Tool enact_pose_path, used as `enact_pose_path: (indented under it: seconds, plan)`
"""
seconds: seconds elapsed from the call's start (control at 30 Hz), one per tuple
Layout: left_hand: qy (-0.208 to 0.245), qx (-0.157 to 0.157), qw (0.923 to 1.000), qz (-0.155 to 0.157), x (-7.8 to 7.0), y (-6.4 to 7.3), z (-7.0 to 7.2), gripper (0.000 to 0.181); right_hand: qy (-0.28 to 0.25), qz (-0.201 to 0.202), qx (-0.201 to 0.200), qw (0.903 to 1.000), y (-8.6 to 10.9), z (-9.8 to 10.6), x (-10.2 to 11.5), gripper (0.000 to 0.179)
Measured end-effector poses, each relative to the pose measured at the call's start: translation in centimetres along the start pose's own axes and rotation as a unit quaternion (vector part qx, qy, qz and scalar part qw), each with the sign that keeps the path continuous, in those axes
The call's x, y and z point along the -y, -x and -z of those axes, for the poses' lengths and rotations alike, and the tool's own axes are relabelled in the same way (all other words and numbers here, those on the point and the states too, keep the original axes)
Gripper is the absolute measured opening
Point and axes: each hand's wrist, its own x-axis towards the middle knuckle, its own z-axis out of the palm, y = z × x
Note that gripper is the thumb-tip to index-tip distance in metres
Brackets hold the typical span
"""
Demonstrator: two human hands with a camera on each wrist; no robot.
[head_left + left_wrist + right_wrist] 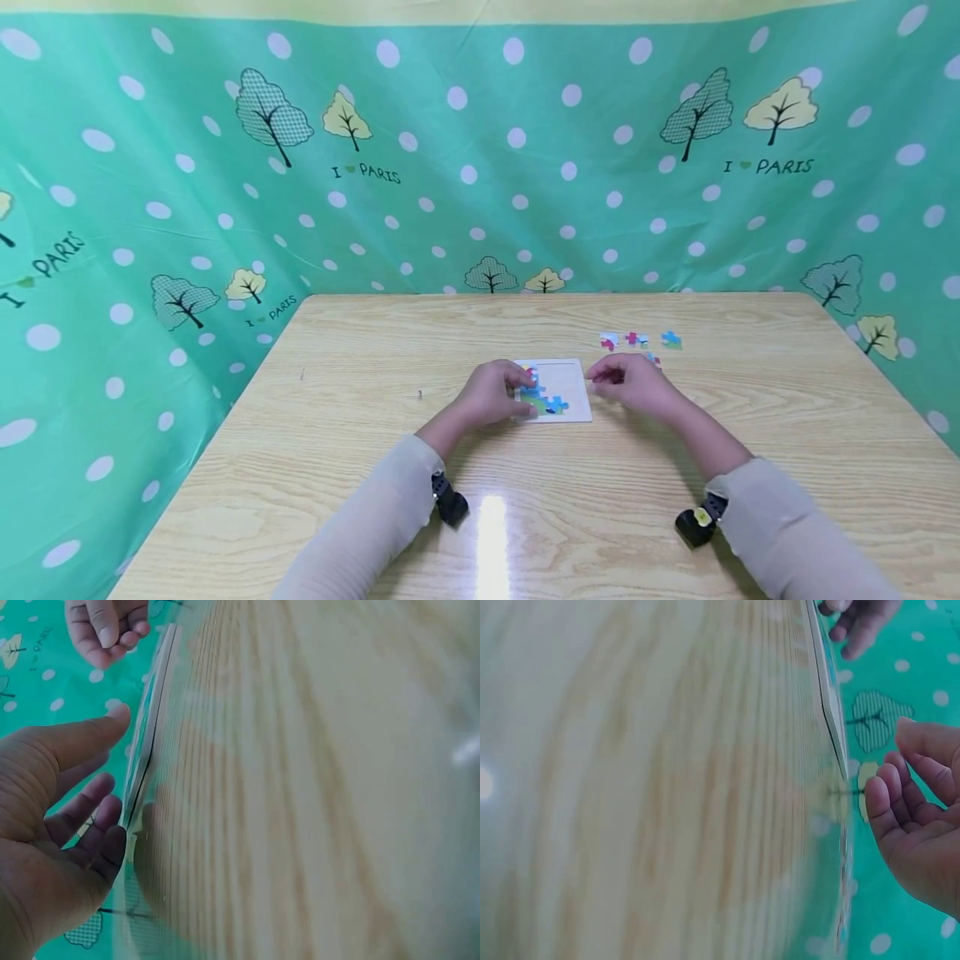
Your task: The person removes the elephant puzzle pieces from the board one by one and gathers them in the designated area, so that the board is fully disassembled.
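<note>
A puzzle tray (573, 392) with a white frame lies mid-table. Joined jigsaw pieces (557, 405), blue and green with some red and yellow, fill part of its left and lower side. Over the tray's left edge rests my left hand (497, 393), thumb low and fingers higher, touching the pieces there; in the left wrist view the same hand (67, 817) has a straight thumb and relaxed fingers. My right hand (633, 385) hovers at the tray's right edge. In the right wrist view this hand (922, 802) has loosely bent fingers, thumb close to the forefinger, nothing visible between them.
Behind the right hand lie loose jigsaw pieces: a red and white one (609, 340), another with red (636, 339), a blue and green one (671, 340), and one partly hidden (654, 360) by the hand. A green dotted curtain (480, 167) hangs behind the wooden table (360, 467).
</note>
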Motion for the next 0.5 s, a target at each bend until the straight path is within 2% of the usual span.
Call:
enact_pose_path:
  seconds: [0.3,0.5]
  plan:
    - [-0.031,0.029,0.9988,-0.022,0.2,-0.2,0.5,0.036,0.014,0.009,0.057,0.9982,-0.8,-2.0,1.5,0.016]
    - [-0.045,0.046,0.9973,-0.035,0.3,-0.5,1.0,0.038,0.021,0.012,0.078,0.9966,-1.3,-2.9,1.7,0.020]
